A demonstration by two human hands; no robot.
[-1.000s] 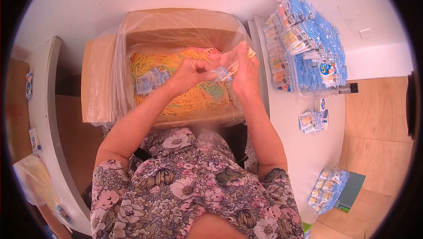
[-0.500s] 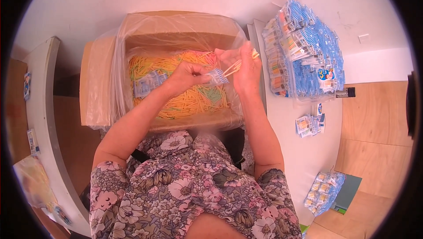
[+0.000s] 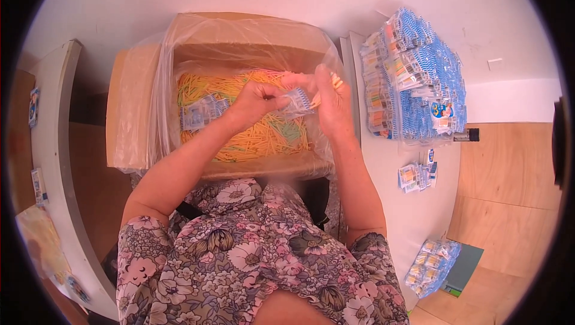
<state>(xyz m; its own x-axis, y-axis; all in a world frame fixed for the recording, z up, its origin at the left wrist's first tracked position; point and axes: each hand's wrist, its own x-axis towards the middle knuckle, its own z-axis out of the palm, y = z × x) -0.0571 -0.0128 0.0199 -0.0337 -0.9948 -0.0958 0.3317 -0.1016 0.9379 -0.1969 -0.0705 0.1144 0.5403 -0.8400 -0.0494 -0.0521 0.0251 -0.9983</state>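
My left hand [image 3: 254, 106] pinches a small clear packet with a blue-striped edge [image 3: 293, 104] over the box. Close by on its right, my right hand [image 3: 334, 108] is closed around a few thin pale-yellow sticks [image 3: 336, 82]. Their lower ends meet the packet's edge; whether they are inside it I cannot make out. Beneath both hands is a cardboard box [image 3: 251, 171] lined with clear plastic, holding a mass of thin sticks [image 3: 248, 142], mostly yellow-orange with some green and pink. A few more flat packets [image 3: 203, 113] lie on the sticks at the left.
A white table [image 3: 383, 205] on the right bears a clear bin [image 3: 398, 136] heaped with filled blue-striped packets [image 3: 428, 73]. Several loose packets [image 3: 417, 175] lie before it, and a bundle of packets [image 3: 432, 267] sits nearer me. A white panel edge [image 3: 69, 145] runs along the left.
The sticks in my right hand have come down toward the packet, so less of their length shows between the hands. The whole view has shifted slightly.
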